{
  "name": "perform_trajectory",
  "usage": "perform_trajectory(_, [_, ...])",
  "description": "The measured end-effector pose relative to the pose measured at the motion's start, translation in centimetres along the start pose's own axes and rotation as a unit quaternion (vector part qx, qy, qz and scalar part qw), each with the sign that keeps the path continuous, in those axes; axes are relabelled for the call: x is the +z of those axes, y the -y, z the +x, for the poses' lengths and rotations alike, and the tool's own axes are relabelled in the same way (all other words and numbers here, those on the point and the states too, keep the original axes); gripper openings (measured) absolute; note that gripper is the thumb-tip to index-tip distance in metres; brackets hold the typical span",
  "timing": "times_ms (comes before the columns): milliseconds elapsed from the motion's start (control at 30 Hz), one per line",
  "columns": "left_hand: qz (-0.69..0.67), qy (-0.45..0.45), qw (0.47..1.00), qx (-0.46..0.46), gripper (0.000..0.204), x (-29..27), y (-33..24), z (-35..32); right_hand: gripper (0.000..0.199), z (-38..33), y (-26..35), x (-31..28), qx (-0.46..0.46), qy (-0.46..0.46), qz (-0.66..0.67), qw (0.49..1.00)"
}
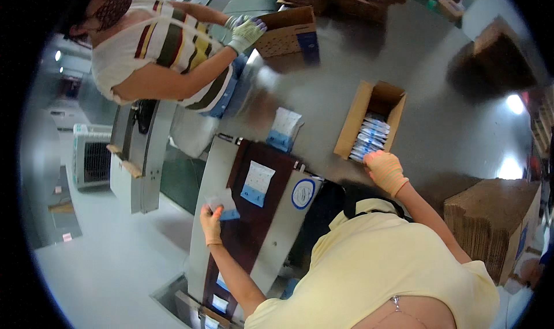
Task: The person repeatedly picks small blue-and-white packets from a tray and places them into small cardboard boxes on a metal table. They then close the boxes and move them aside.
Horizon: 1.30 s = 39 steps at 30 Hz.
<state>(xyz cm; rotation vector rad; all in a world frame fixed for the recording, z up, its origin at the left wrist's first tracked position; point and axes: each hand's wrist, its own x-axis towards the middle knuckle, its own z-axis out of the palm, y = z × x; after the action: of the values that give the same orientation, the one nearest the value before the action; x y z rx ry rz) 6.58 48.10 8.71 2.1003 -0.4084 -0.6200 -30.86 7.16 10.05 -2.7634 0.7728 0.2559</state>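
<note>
My left hand (211, 224), in an orange-cuffed glove, pinches a white-and-blue packet (229, 213) above the left edge of a dark red conveyor belt (245, 237). Another white-and-blue packet (258, 182) lies flat on the belt just beyond it. A further packet (284, 127) is at the belt's far end, on the metal table. My right hand (388, 172), in a matching glove, is curled at the near end of an open cardboard box (354, 113). Inside stands a row of packets (372, 134). Its fingertips are partly hidden, so what they grip is unclear.
Across the table a co-worker's gloved hands (245, 32) rest on another cardboard box (288, 35). Flattened cardboard (487, 213) is stacked at my right. More packets (220, 303) lie at the belt's near end. A grey machine frame (135, 162) and a white air cooler (92, 156) stand left.
</note>
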Motion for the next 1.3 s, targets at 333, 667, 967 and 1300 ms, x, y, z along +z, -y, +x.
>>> perform_trajectory(333, [-0.088, 0.185, 0.975, 0.082, 0.043, 13.3, -13.8, 14.1, 0.009, -0.1, 0.3, -0.1, 0.007, -0.005, -0.002, 1.000])
perform_trajectory(667, [0.339, 0.323, 0.884, 0.015, 0.073, 29.0, -16.4, 17.8, 0.008, -0.4, 0.3, -0.5, -0.005, 0.010, 0.006, 1.000])
perform_trajectory(967, [0.323, 0.185, 0.894, 0.251, 0.058, 33.5, -23.5, 15.8, 0.009, -0.4, 0.1, -0.9, -0.001, 0.025, 0.013, 1.000])
perform_trajectory(1300, [0.062, 0.201, 0.930, 0.300, 0.099, 44.5, -23.6, 10.4, 0.010, -0.4, 1.2, -0.4, -0.013, 0.004, 0.005, 1.000])
